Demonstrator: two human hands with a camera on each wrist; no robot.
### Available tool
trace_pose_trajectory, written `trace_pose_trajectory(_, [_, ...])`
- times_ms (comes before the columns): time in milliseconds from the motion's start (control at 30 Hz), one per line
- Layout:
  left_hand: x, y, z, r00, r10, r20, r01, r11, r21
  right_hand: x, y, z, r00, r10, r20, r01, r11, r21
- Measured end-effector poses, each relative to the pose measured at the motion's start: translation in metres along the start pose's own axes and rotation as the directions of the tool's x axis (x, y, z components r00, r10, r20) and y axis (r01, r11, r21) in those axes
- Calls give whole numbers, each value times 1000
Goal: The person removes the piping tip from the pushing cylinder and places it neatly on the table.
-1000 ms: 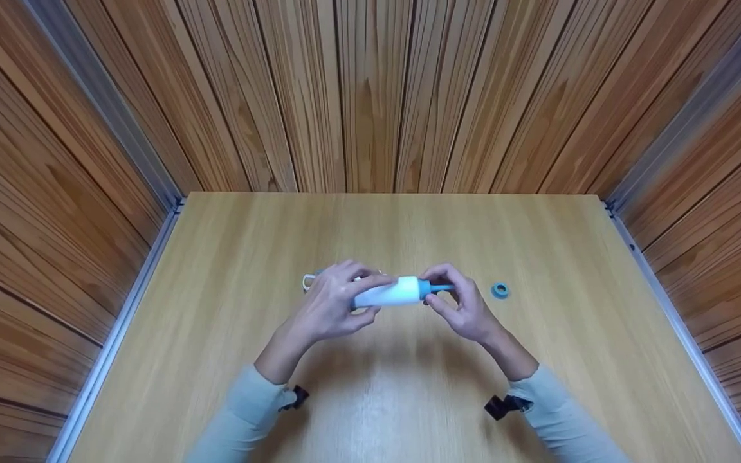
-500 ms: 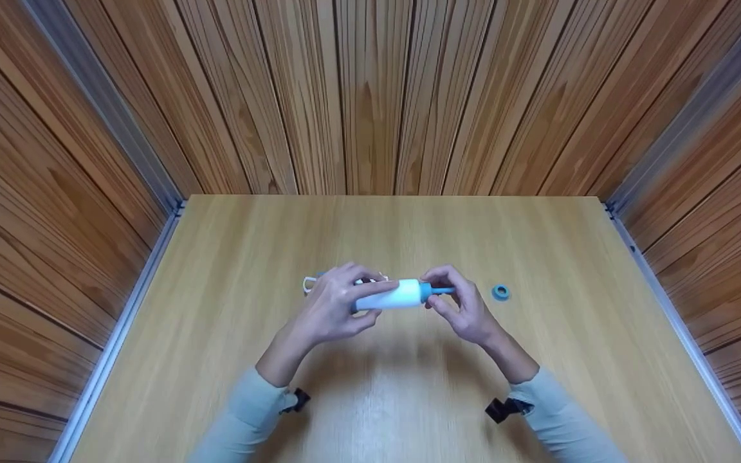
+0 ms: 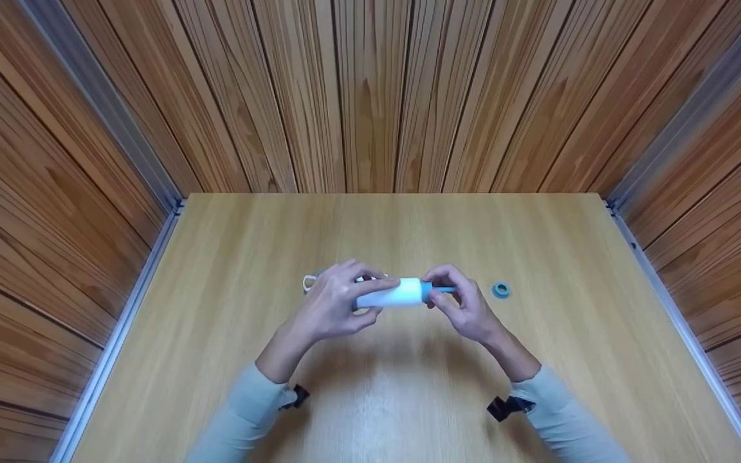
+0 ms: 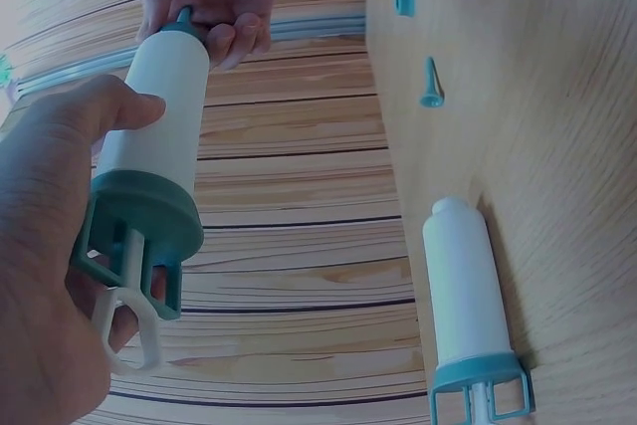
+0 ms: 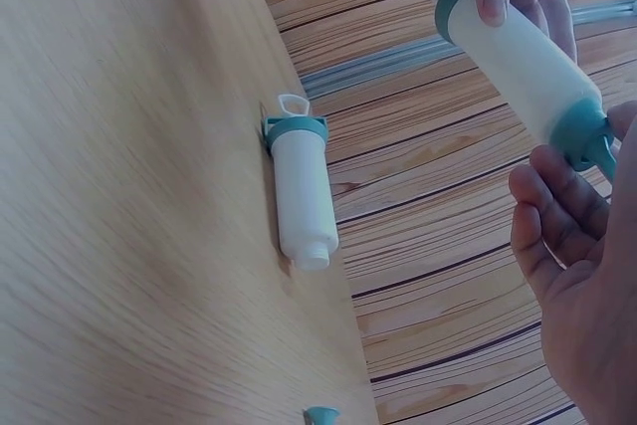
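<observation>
An icing syringe (image 3: pixel 396 293) with a white barrel is held level above the table, its nozzle pointing right. My left hand (image 3: pixel 332 303) grips the barrel, thumb on one side; in the left wrist view a green end cap (image 4: pixel 149 214) and a white plunger ring (image 4: pixel 134 330) show at the rear. My right hand (image 3: pixel 464 305) pinches the blue-green collar (image 3: pixel 426 291) at the base of the thin nozzle (image 3: pixel 444 289). Nearby on the table lies a second icing syringe (image 4: pixel 466 286) with a bare tip, mostly hidden by my left hand in the head view.
A loose blue-green nozzle (image 4: pixel 431 85) lies on the table beyond the second syringe's tip. Farther right is a small blue-green ring (image 3: pixel 500 290). Wooden plank walls (image 3: pixel 370 96) stand behind the table (image 3: pixel 248 231) and along both sides.
My right thumb and fingers have shifted slightly around the collar, the thumb now covering more of it. The left hand and the syringe barrel stay nearly in place.
</observation>
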State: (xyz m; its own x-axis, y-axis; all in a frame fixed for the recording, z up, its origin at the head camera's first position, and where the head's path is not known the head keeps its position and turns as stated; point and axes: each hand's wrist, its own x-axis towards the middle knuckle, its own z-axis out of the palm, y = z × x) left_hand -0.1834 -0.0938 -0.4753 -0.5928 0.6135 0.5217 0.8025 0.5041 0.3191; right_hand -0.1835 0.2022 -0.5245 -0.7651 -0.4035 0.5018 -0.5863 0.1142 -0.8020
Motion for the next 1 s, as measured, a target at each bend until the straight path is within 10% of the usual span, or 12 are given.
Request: trace_pose_trajectory(1000, [-5, -2, 0, 1000, -13, -14, 13, 1000, 1, 3, -2, 6, 1000, 20, -4, -20, 999, -26])
